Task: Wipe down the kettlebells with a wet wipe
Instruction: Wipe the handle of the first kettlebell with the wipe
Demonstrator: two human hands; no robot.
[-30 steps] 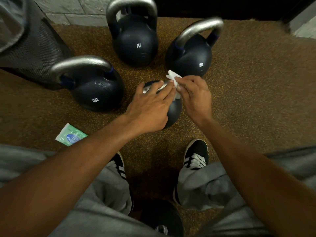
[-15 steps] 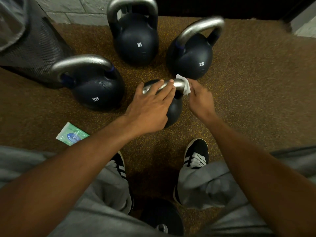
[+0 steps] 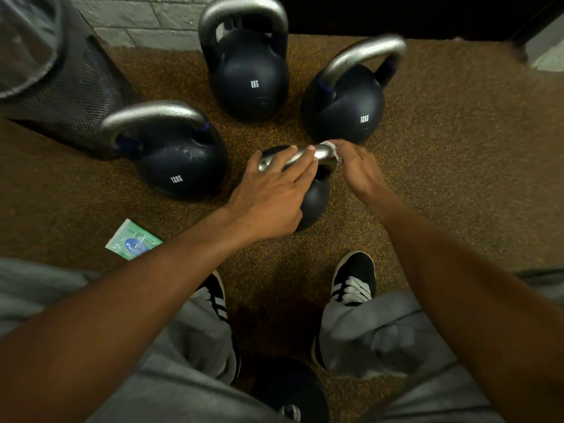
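Note:
A small black kettlebell point(image 3: 316, 198) with a steel handle stands in the middle of the floor. My left hand point(image 3: 273, 192) rests flat over its body, straight fingers lying along the handle. My right hand point(image 3: 357, 170) pinches a white wet wipe point(image 3: 331, 147) against the right end of that handle; most of the wipe is hidden under the fingers. Around it stand three bigger black kettlebells: one at the left point(image 3: 180, 166), one at the back point(image 3: 250, 77), one at the back right point(image 3: 346, 108).
A green wet-wipe packet point(image 3: 132, 239) lies on the brown speckled floor at the left. A black mesh bin point(image 3: 70, 96) stands at the far left by a brick wall. My two shoes point(image 3: 355, 280) are just behind the small kettlebell. Another dark kettlebell point(image 3: 290, 392) sits between my legs.
My right hand has slid the wipe from the middle of the handle to its right end and folded over it. My left hand has stayed put.

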